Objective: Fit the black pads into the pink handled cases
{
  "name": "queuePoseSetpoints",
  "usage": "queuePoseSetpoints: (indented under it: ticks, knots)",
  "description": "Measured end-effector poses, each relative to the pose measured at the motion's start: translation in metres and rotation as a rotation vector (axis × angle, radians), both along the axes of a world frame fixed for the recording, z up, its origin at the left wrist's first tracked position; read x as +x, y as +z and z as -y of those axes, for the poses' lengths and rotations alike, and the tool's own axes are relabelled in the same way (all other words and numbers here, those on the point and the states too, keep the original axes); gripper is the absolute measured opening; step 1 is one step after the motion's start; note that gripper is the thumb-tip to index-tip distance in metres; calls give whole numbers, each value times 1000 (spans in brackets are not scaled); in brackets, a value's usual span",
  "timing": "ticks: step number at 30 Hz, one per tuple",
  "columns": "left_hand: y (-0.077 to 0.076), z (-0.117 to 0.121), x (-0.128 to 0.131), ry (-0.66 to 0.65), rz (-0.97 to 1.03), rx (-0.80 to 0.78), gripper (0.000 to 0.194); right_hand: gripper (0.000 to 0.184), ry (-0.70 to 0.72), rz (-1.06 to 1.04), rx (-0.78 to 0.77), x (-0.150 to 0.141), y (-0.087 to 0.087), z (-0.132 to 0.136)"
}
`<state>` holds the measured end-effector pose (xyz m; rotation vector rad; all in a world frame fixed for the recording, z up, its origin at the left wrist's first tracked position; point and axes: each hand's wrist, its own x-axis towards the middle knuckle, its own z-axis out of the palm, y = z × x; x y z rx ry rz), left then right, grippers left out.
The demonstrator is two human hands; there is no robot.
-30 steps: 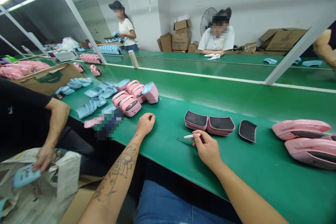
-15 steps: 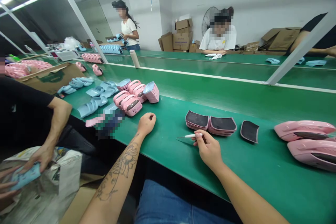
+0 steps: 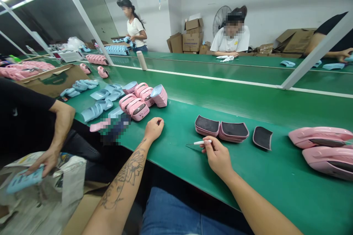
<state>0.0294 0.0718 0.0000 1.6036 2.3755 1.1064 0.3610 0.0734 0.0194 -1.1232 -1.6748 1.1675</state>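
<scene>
My right hand [image 3: 218, 156] pinches a thin pointed tool with a white handle [image 3: 199, 142]. Its slim metal shaft points left, just above or on the green tabletop. Beyond that hand stand two adjoining stacks of curved pink-edged panels [image 3: 234, 130] with black faces. A single panel of the same kind [image 3: 262, 138] lies apart to their right. My left hand [image 3: 154, 128] rests closed on the table near its front edge; a dark spot shows between the curled fingers, and I cannot tell whether it is an object. Nearest to it are glossy pink casings [image 3: 138, 109] with dark oval insets.
More pink casings [image 3: 328, 158] lie at the right. Stacked pale-blue-topped pieces [image 3: 159, 95] and loose blue shells [image 3: 95, 112] cover the left. A co-worker at the left holds a blue piece [image 3: 24, 180]. A slanted white post [image 3: 309, 57] rises at the right; a bottle [image 3: 141, 61] stands behind.
My hands and the pointed tool stay almost still. The co-worker at the left has shifted the blue piece slightly. A hand at the far right now holds a blue piece.
</scene>
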Motion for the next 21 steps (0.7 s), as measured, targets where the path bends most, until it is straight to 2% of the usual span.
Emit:
queuePoseSetpoints:
  ticks: [11,21]
  knots:
    - [-2,-2,-2,0,0,6,23,42,2,6,-5,0,-2,-3]
    - [-1,0,-1,7,6,10,23,38,48,26,-22,-1,0,0]
